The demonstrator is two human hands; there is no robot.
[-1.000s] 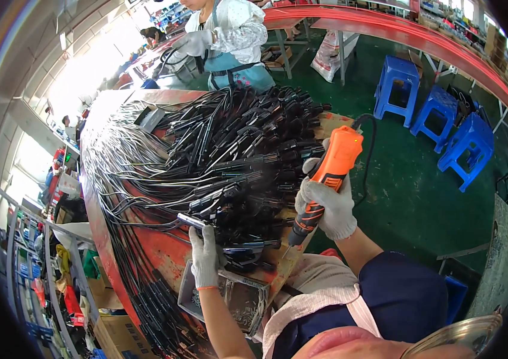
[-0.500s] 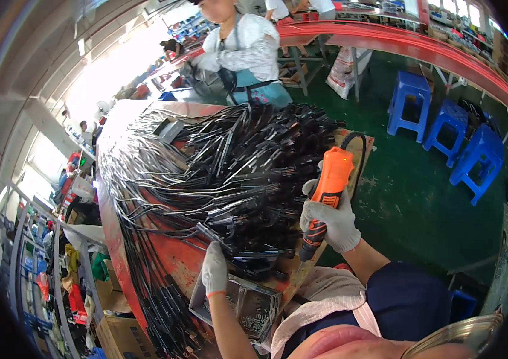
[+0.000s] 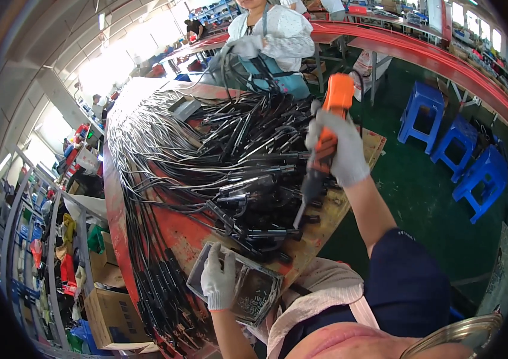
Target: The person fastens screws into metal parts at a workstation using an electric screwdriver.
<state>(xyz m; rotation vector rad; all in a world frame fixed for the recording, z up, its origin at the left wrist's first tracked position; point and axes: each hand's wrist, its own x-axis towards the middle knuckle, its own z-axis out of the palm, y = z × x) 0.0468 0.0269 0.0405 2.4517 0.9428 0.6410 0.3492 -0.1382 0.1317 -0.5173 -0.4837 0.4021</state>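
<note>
My right hand (image 3: 347,152), in a white glove, is wrapped round an orange and black electric screwdriver (image 3: 340,94). The long thin bit points down over the near right edge of a big pile of black cable ends (image 3: 254,185). At the left half of a grey divided tray (image 3: 279,287) is my gloved left hand (image 3: 218,282), its fingers apart; whether a fingertip touches something small there I cannot tell. Small silvery screws (image 3: 257,304) lie in the tray's right part.
The red worktable (image 3: 173,230) carries long cables, a bundle of black cable ends (image 3: 167,299) and a small grey box (image 3: 185,109). A co-worker (image 3: 287,45) handles cables across the table. Blue stools (image 3: 422,113) stand right; cardboard boxes (image 3: 116,317) and a shelf rack stand left.
My right hand has raised the screwdriver up and away, over the pile. My left hand has come off the pile's near edge to the tray. The co-worker has shifted within the view.
</note>
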